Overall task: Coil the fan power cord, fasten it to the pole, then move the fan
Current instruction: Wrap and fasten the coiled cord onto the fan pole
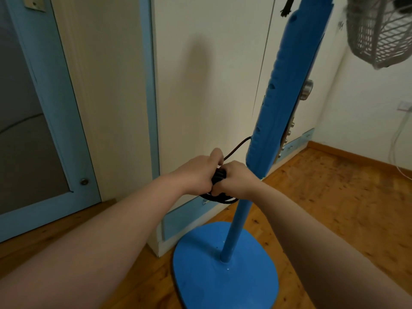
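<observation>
A blue pedestal fan stands in front of me: a thin blue pole (237, 221) rises from a rounded blue base (225, 275) into a thick blue column (287, 90) with knobs. Its grey wire grille (379, 30) shows at the top right. The black power cord (219, 198) is bunched into a coil just left of the pole, and one strand runs up to the column's lower end. My left hand (200, 172) and my right hand (236, 179) are both closed on the coil, knuckles almost touching. The right hand sits against the pole.
A cream wardrobe with blue trim (151, 108) stands right behind the fan. A blue-framed door (44, 130) is at the left. The floor is wooden (334, 208). A wall socket (403, 107) with a white cable hanging from it is at the far right.
</observation>
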A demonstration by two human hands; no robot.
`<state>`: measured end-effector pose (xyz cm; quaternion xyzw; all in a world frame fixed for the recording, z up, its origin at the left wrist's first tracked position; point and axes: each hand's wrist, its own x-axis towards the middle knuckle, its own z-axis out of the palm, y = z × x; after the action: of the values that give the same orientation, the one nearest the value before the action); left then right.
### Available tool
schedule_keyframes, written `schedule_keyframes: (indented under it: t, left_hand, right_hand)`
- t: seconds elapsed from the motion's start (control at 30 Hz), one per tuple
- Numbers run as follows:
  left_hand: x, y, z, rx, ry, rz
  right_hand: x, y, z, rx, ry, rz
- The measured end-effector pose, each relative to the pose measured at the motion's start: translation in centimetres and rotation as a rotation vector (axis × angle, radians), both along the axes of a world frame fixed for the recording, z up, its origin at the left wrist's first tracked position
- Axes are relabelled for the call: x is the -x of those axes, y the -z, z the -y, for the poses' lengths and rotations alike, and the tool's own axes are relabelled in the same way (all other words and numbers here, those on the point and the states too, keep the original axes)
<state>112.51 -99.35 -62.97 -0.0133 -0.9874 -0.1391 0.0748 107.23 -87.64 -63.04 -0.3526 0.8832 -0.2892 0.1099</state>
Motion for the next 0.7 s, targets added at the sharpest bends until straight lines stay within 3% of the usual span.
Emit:
schedule_keyframes:
  t: [0.07,0.13,0.2,0.3,0.37,0.43,0.53,0.7]
  left_hand:
    - [-0.3,0.5,0.6,0.019,-0.117,-0.165]
    - [-1.0,1.4,1.2,-0.093,-0.333,-0.272]
    - [-2.0,2.5,1.3,-0.35,-0.543,-0.18]
    - [-3.5,4.3,0.7,-1.176,-0.558,0.197]
    - [-3.9,5.1,0.1,-1.707,-0.394,0.259]
    - [-3.8,5.4,0.0,-2.02,-0.229,0.249]
    - [-2.9,4.7,-0.6,-2.154,-0.15,0.305]
    - [-1.2,2.4,-1.1,-2.006,-0.251,0.367]
  right_hand:
    - [-0.6,1.3,0.0,0.124,0.07,-0.012]
    - [-1.3,2.6,0.0,0.246,0.151,-0.017]
    - [-2.2,3.8,0.1,0.32,0.211,-0.04]
    - [-3.9,5.5,0.3,0.327,0.256,-0.115]
    - [-5.0,6.5,0.2,0.373,0.296,-0.155]
    - [-5.7,7.6,0.0,0.438,0.336,-0.198]
    - [-5.8,9.2,-0.3,0.547,0.344,-0.299]
    - [-4.4,10.2,-1.1,0.571,0.289,-0.567]
